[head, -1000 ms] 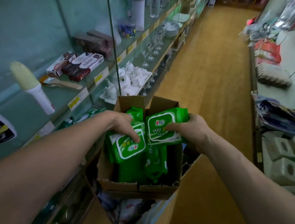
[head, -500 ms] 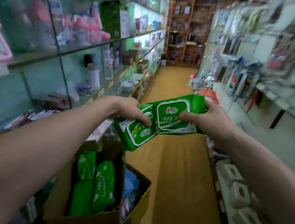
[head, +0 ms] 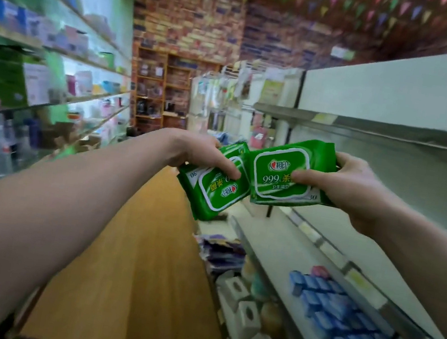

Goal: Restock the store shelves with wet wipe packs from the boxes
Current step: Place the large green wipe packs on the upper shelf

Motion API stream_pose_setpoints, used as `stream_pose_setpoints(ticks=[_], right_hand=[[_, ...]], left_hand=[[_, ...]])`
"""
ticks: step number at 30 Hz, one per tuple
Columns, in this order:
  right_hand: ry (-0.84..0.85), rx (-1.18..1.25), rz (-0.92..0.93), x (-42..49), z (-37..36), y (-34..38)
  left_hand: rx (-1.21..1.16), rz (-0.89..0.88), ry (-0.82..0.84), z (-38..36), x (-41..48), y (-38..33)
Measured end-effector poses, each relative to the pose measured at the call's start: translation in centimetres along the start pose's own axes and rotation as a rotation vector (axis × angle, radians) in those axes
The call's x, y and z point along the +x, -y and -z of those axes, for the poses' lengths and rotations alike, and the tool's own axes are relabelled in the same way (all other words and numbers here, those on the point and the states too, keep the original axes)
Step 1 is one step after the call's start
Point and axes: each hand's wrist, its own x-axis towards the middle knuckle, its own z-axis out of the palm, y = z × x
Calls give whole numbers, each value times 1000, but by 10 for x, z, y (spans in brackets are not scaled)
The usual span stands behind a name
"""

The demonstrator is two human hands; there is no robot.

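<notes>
I hold two green wet wipe packs up in the aisle at chest height. My left hand (head: 204,154) grips one wet wipe pack (head: 212,194), tilted with its label turned sideways. My right hand (head: 353,189) grips the other wet wipe pack (head: 280,176), label facing me, thumb across its front. The two packs touch edge to edge. Both sit just in front of the white shelf unit (head: 401,135) on the right, whose upper shelf board looks bare. The cardboard box is out of view.
Blue packs (head: 339,318) lie in rows on the lower right shelf, with white tissue boxes (head: 247,314) one level below. Glass shelves (head: 48,105) full of bottles and boxes line the left side. The wooden aisle floor (head: 140,259) runs ahead to a brick back wall.
Both hands lifted the two packs out of the box and swung them up and to the right toward the white shelves. The view rose, and the box dropped out of sight.
</notes>
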Motion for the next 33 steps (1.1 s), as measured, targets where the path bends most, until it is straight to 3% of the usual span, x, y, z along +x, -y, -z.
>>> stream_pose_setpoints(ticks=[15, 23, 33], right_hand=[[-459, -217, 69, 36, 94, 47], [-646, -327, 66, 43, 124, 72], [-811, -417, 33, 55, 218, 86]], left_hand=[[11, -507, 101, 20, 114, -143], [-5, -738, 155, 12, 149, -210], [-52, -934, 143, -23, 174, -320]])
